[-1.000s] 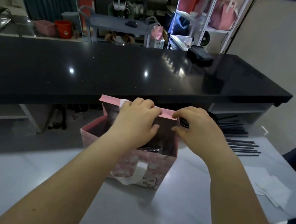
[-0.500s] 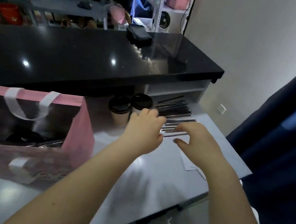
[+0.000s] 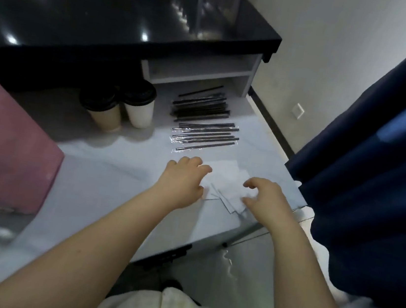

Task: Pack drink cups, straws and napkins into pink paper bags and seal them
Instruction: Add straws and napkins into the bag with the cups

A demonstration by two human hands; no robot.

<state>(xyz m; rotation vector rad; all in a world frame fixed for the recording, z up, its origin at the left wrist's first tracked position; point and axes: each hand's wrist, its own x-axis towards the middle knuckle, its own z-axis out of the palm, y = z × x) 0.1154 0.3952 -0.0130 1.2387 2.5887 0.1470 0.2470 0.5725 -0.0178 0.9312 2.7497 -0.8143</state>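
Napkins [image 3: 227, 180]: white; a loose overlapping stack; flat on the pale desk [image 3: 105, 182] near its right-hand edge; both hands at them.

Left hand [image 3: 183, 179]: palm down; fingers bent; resting on the left border of the stack; nothing gripped.

Right hand [image 3: 265, 201]: claw-like at the stack's right side; thumb and forefinger parted with a gap between them; fingertips at or just above the paper, contact cannot be told; nothing held.

Straws [image 3: 206, 136]: black, each in clear wrap; laid in a row just beyond the napkins; a denser dark heap of further straws [image 3: 200, 107] lies behind that row.

Drink cups [image 3: 139, 109]: two; paper, black lids; upright, close side by side; left of the straws, below the overhang of the black raised desk top [image 3: 112, 12].

Pink paper bag [image 3: 9, 149]: standing at the left frame edge; well apart from the hands; its opening out of view.

Also present: white open shelf [image 3: 200, 70] under the black top; dark blue curtain [image 3: 374, 176] at right; wall socket [image 3: 298, 111] low on the wall.
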